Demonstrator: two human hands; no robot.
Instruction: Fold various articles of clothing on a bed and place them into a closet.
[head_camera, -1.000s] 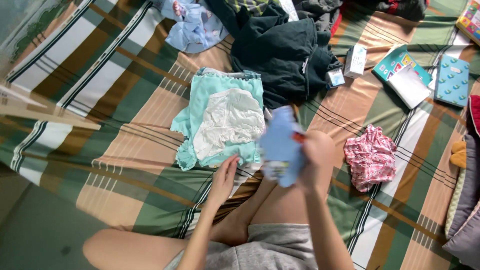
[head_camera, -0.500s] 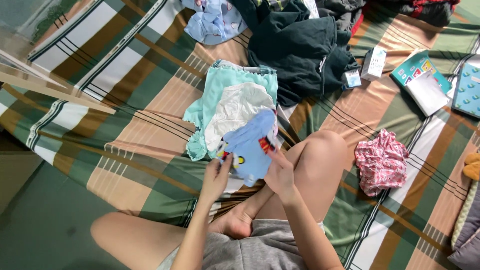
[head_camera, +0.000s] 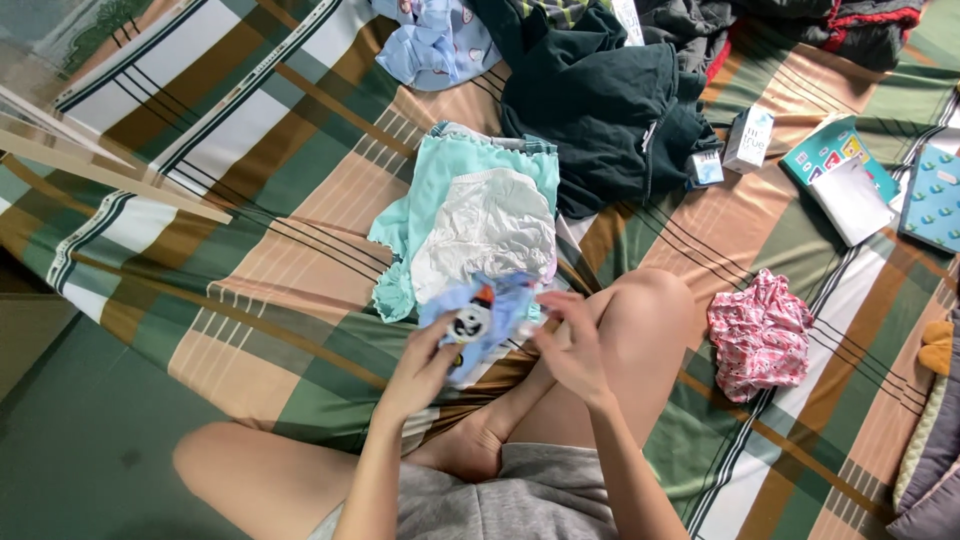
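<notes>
1. Watching from the head camera, I saw the left hand (head_camera: 425, 362) closed on a small light-blue cloth garment with a cartoon print (head_camera: 478, 322), fingers curled around its lower edge.
2. I saw the right hand (head_camera: 572, 345) at the garment's right edge, fingertips pinched together on the cloth.
3. The garment hung between the 2 hands, just above the person's crossed legs and touching the near edge of a folded stack.
4. That stack was a mint-green frilled garment (head_camera: 450, 180) with a white crinkled piece (head_camera: 490, 225) lying on top.
5. All of it sat on a striped bedsheet in green, tan and white (head_camera: 250, 250).
6. Beyond the stack I noted a dark green heap of clothing (head_camera: 600, 100), and a pale blue printed garment (head_camera: 430, 45) farther left.
7. A crumpled pink patterned cloth (head_camera: 760, 330) lay well apart, right of the knee.
8. 2 small boxes (head_camera: 748, 138) and thin books (head_camera: 850, 175) lay at upper right.
</notes>
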